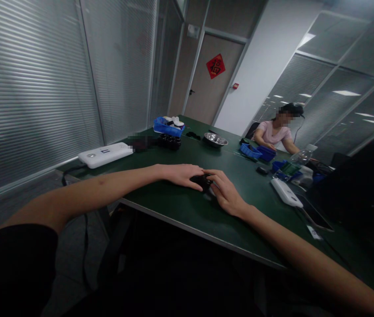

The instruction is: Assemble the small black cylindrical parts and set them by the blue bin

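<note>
Near the front edge of the green table (173,198), a small black object (201,181) lies between my two hands. My left hand (183,175) has its fingers and thumb closed around the object's left side. From the right, my right hand (225,190) grips the same object with bent fingers at its right end. The fingertips of both hands nearly meet above it. What exactly the object is cannot be made out.
A white device (107,155) lies at the left, another (286,193) at the right beside a phone (314,212). Farther back are a blue basket (168,128), black parts (169,141), a metal bowl (215,140), blue trays (250,151), a bottle (295,164) and a seated person (274,134).
</note>
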`<state>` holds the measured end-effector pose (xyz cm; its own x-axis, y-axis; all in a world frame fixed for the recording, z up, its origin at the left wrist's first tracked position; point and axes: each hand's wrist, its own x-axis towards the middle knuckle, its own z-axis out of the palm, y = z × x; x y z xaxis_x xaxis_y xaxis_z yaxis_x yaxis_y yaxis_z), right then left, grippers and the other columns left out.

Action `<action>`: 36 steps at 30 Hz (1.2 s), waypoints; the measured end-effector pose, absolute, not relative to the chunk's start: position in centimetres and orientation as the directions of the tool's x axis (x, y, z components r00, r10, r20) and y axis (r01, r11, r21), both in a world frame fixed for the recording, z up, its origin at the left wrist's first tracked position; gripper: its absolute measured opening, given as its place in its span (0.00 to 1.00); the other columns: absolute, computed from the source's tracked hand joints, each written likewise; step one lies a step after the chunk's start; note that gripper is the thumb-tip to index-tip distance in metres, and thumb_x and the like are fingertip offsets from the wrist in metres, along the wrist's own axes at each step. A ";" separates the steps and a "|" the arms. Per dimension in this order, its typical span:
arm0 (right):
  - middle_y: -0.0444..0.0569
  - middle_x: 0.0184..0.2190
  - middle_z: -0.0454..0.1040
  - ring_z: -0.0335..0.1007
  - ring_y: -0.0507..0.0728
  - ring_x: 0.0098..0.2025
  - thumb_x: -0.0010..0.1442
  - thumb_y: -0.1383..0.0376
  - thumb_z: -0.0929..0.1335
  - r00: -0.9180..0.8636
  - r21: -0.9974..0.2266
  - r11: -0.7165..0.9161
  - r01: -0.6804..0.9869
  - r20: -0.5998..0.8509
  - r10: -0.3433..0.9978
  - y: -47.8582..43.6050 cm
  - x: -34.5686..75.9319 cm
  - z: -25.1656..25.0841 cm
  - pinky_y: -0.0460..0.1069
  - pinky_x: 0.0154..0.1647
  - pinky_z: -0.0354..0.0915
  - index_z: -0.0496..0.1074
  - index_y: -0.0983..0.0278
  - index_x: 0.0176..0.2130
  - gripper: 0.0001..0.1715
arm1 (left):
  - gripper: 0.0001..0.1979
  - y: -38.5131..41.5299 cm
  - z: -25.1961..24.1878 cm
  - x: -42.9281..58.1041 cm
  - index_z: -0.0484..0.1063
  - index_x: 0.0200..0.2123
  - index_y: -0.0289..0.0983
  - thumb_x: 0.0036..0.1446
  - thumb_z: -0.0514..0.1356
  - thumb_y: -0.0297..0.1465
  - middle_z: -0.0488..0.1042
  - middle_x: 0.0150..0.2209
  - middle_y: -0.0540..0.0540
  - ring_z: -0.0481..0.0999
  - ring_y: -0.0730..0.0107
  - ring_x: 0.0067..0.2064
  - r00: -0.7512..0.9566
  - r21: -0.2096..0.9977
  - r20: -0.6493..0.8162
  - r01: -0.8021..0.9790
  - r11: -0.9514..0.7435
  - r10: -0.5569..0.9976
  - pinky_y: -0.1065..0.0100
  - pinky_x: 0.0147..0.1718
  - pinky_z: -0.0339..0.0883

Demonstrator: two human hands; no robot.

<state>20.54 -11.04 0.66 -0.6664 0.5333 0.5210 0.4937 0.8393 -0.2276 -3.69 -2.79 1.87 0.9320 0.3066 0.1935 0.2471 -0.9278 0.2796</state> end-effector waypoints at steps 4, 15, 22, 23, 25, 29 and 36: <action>0.58 0.63 0.68 0.64 0.66 0.65 0.75 0.63 0.59 -0.663 -0.214 0.833 0.511 0.518 0.540 -11.0 20.6 0.5 0.70 0.64 0.65 0.67 0.58 0.55 0.13 | 0.27 -2.7 1.7 -3.6 0.72 0.54 0.32 0.67 0.58 0.50 0.75 0.53 0.36 0.73 0.56 0.53 0.934 0.286 0.210 0.225 -0.931 0.290 0.61 0.54 0.64; 0.60 0.62 0.68 0.65 0.67 0.64 0.75 0.62 0.62 -0.661 -0.186 0.827 0.530 0.521 0.540 -11.1 20.3 0.6 0.70 0.64 0.66 0.67 0.59 0.54 0.11 | 0.26 -2.4 1.5 -3.7 0.72 0.55 0.34 0.66 0.59 0.49 0.75 0.54 0.36 0.73 0.56 0.54 0.933 0.299 0.213 0.221 -0.928 0.291 0.60 0.55 0.64; 0.59 0.63 0.67 0.64 0.67 0.65 0.75 0.65 0.59 -0.677 -0.205 0.843 0.496 0.517 0.524 -11.0 20.5 0.6 0.71 0.65 0.65 0.66 0.58 0.56 0.13 | 0.27 -2.5 1.6 -3.6 0.72 0.55 0.33 0.67 0.58 0.50 0.75 0.53 0.36 0.73 0.57 0.53 0.936 0.285 0.213 0.215 -0.934 0.280 0.62 0.54 0.64; 0.59 0.63 0.67 0.64 0.66 0.65 0.75 0.66 0.59 -0.679 -0.207 0.846 0.492 0.517 0.522 -10.9 20.6 0.6 0.71 0.65 0.65 0.66 0.58 0.56 0.14 | 0.27 -2.5 1.6 -3.6 0.72 0.55 0.32 0.67 0.58 0.50 0.75 0.53 0.36 0.73 0.57 0.53 0.935 0.285 0.213 0.218 -0.933 0.284 0.62 0.53 0.64; 0.58 0.63 0.67 0.64 0.66 0.65 0.74 0.68 0.58 -0.680 -0.210 0.849 0.484 0.521 0.517 -10.8 20.7 0.5 0.71 0.64 0.65 0.67 0.58 0.56 0.16 | 0.27 -2.5 1.6 -3.6 0.72 0.54 0.33 0.66 0.59 0.50 0.75 0.53 0.36 0.73 0.56 0.52 0.934 0.285 0.215 0.220 -0.933 0.286 0.62 0.53 0.64; 0.58 0.63 0.67 0.64 0.66 0.65 0.71 0.71 0.59 -0.678 -0.214 0.848 0.484 0.522 0.518 -10.7 20.8 0.4 0.70 0.64 0.65 0.66 0.58 0.56 0.19 | 0.27 -2.6 1.7 -3.6 0.72 0.54 0.33 0.66 0.59 0.50 0.75 0.52 0.36 0.73 0.56 0.52 0.935 0.280 0.212 0.221 -0.934 0.285 0.62 0.52 0.64; 0.59 0.62 0.69 0.66 0.69 0.63 0.72 0.63 0.64 -0.665 -0.178 0.831 0.528 0.521 0.534 -10.8 20.6 0.5 0.71 0.62 0.67 0.68 0.59 0.54 0.13 | 0.26 -2.5 1.7 -3.6 0.72 0.55 0.34 0.66 0.59 0.49 0.75 0.52 0.37 0.73 0.56 0.52 0.936 0.301 0.219 0.204 -0.932 0.276 0.61 0.52 0.64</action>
<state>20.59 -10.82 0.48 -0.6654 0.5342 0.5214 0.5277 0.8307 -0.1776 -3.62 -2.55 1.71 0.9359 0.2760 0.2188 0.2045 -0.9316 0.3005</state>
